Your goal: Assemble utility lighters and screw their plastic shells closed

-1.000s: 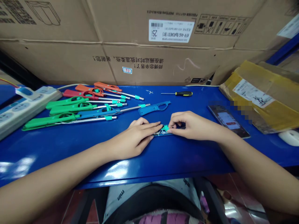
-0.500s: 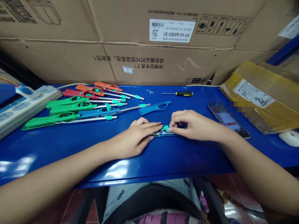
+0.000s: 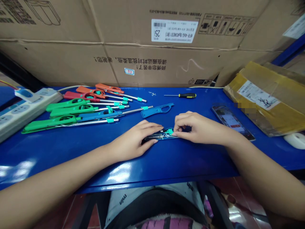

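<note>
- Open lighter body (image 3: 158, 137): it lies on the blue table (image 3: 71, 149) near the front edge, between your hands. Long axis runs left-right, with the metal tube end toward your left and the handle end under your right.
- Count: one open body, one teal piece (image 3: 169, 131) on it, and one spare blue shell half (image 3: 157, 110) just behind. Seven finished lighters (image 3: 71, 110) lie at left (three green, one blue, three red-orange). One screwdriver (image 3: 181, 95), one phone (image 3: 232, 122).
- Left hand (image 3: 134, 141): fingers nearly straight, laid over the tube, pressing it down.
- Right hand (image 3: 200, 128): fingers curled, tips pinched on the teal piece.
</note>
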Demonstrator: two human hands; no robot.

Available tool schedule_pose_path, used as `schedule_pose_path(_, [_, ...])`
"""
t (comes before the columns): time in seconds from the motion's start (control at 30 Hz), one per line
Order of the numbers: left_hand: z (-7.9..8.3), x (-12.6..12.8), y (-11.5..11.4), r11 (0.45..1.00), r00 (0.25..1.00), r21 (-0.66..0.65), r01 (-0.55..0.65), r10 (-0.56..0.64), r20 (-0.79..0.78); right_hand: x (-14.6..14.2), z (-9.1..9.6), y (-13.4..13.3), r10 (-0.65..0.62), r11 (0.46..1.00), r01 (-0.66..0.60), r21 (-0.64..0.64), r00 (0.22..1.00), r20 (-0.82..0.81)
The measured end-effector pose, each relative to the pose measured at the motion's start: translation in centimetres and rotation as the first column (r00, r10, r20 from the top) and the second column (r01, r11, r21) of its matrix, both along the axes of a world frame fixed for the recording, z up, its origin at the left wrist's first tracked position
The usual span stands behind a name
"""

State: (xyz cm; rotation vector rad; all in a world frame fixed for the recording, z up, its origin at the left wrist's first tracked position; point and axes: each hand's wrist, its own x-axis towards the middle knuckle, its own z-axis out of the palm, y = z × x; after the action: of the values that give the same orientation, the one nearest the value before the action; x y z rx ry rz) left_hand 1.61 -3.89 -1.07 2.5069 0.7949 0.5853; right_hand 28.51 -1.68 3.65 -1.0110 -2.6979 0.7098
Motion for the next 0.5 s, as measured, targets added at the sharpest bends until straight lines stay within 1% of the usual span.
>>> schedule_pose_path(0.2, [0.16, 0.16, -0.01, 0.999, 1.000, 0.040, 0.008, -0.007, -0.026, 0.10, 0.05, 0.02, 0.011, 1.000, -0.011, 0.027, 1.000, 0.013])
schedule_pose_path(0.5, [0.25, 0.26, -0.18, 0.998, 0.998, 0.055, 0.017, -0.013, -0.059, -0.08, -0.25, 0.13, 0.030, 0.999, -0.031, 0.012, 0.999, 0.030])
